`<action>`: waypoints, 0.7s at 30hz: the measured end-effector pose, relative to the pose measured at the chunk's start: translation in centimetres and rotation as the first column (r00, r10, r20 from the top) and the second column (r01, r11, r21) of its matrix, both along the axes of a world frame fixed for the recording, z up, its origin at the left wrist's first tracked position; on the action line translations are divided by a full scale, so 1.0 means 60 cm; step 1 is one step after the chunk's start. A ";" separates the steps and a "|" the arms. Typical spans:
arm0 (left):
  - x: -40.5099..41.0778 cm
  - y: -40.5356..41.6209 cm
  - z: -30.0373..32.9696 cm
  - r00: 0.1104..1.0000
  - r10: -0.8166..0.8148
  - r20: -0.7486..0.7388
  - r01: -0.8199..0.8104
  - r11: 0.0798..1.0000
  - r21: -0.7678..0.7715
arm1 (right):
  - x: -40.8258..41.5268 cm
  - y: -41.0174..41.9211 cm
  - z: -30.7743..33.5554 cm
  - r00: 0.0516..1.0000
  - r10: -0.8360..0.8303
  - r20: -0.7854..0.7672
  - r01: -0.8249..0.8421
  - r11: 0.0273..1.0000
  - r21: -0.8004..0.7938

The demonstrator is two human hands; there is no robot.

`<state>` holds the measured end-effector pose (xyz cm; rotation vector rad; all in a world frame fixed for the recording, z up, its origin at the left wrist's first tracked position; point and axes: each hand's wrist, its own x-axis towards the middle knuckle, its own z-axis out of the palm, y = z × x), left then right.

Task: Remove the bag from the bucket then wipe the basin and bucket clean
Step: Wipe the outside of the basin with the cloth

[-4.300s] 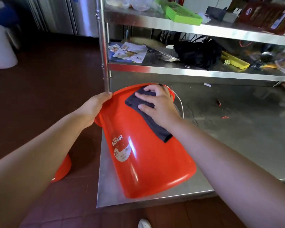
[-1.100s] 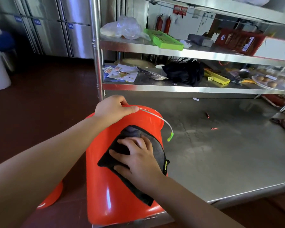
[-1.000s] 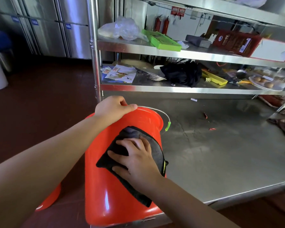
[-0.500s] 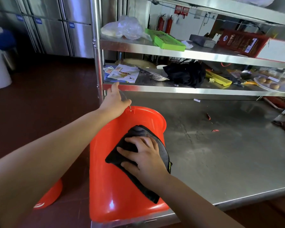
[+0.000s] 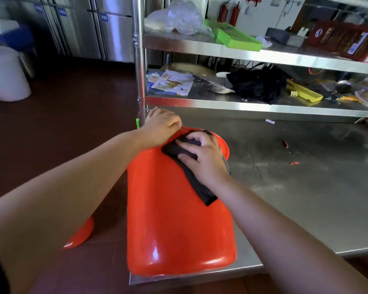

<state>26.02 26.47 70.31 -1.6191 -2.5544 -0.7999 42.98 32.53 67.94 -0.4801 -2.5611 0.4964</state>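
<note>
Head view. Item: smooth orange plastic bucket [image 5: 174, 219], laid on its side at the near left corner of the stainless steel table [image 5: 306, 187], base toward the viewer, mouth away. Judged light, hollow, fairly stiff but springy in the wall, glossy and slippery, so liable to roll or slide off the table edge unless steadied. Best hold is judged to be the rim or the thin wire handle [image 5: 141, 113].

Left hand [image 5: 160, 129]: fingers curled at the far left rim, apparently pinching the wire handle with its green grip [image 5: 138, 123] just to its left.

Right hand [image 5: 202, 154]: fingers spread flat, pressing a dark grey cloth [image 5: 197, 187] against the upper wall just right of the left hand.

A second orange plastic piece [image 5: 81, 234], possibly the basin, is seen below the left forearm.

Beyond both hands: steel shelf upright [image 5: 139, 60], close to the left hand, limiting room; crumpled black bag [image 5: 257, 84] on the shelf further right.
</note>
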 end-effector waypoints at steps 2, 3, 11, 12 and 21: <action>-0.003 -0.008 -0.002 1.000 0.017 0.010 -0.017 1.000 0.004 | -0.014 0.003 -0.001 1.000 -0.015 0.008 0.015 1.000 0.006; -0.005 -0.012 -0.005 1.000 0.021 0.002 -0.021 1.000 -0.002 | -0.013 -0.003 -0.007 1.000 -0.008 0.030 0.007 0.999 0.040; -0.030 -0.062 -0.017 0.996 0.080 0.041 -0.079 0.997 -0.010 | 0.131 -0.120 -0.052 0.960 0.238 0.148 -0.260 0.953 0.158; -0.032 -0.068 -0.017 0.996 0.075 0.056 -0.075 0.997 -0.010 | 0.150 -0.132 -0.059 0.950 0.277 0.147 -0.300 0.939 0.170; -0.051 -0.074 0.027 0.937 0.121 0.329 -0.080 0.988 -0.134 | 0.155 -0.153 -0.060 0.891 0.406 0.201 -0.442 0.878 0.183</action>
